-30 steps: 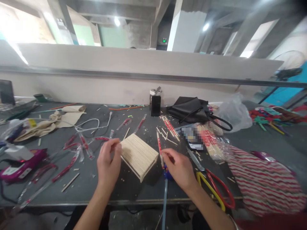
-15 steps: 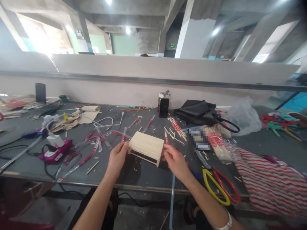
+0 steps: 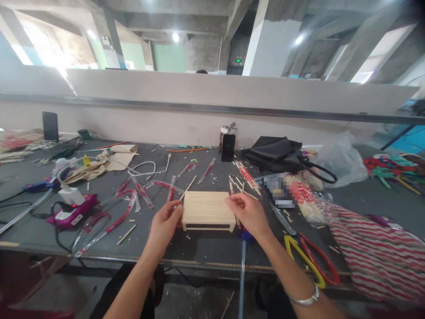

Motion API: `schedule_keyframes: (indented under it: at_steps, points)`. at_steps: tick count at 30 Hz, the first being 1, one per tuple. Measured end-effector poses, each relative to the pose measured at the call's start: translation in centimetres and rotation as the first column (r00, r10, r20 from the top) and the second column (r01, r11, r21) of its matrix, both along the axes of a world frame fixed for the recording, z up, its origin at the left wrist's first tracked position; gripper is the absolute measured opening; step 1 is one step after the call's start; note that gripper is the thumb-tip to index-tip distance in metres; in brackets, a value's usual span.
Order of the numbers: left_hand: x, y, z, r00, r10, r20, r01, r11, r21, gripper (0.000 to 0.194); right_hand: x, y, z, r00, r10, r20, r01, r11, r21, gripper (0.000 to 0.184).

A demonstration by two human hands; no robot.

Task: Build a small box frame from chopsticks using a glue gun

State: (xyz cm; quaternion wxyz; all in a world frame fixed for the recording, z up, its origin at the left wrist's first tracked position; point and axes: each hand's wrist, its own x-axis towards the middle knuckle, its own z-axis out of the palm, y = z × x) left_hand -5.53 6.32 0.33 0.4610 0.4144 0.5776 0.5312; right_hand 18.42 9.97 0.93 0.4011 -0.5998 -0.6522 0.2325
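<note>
A small flat panel made of pale wooden sticks (image 3: 207, 209) stands on short legs on the dark grey table (image 3: 206, 248). My left hand (image 3: 165, 223) pinches its left edge with thumb and fingers. My right hand (image 3: 248, 213) grips its right edge, fingers curled over the top. The panel sits square to me, level with the table. Loose wooden sticks (image 3: 244, 177) and red-printed wrappers (image 3: 133, 199) lie scattered around it.
Scissors with yellow and red handles (image 3: 310, 261) lie to the right, beside a red-striped cloth (image 3: 375, 252). A black bag (image 3: 279, 155), a clear plastic bag (image 3: 341, 159) and a dark jar (image 3: 227, 144) stand behind. A pink glue gun stand (image 3: 71, 212) with cables sits left.
Both hands went from beside the stick panel to gripping its ends and turned it from a diagonal position to square with the table edge. The camera view shifted left.
</note>
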Motion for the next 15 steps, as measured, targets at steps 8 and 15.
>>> schedule_keyframes:
  at_steps: [8,15]
  points:
    - [0.5,0.0,0.1,0.999,-0.019,0.031,0.019,1.0,-0.011,0.043,-0.3,1.2,0.3,0.983,-0.078,0.167,0.07,0.996,0.053,0.023]
    - [0.4,0.1,0.0,1.0,-0.017,0.009,0.017,1.0,-0.026,0.044,0.2,1.6,0.7,0.947,-0.216,0.236,0.193,0.974,0.119,0.027]
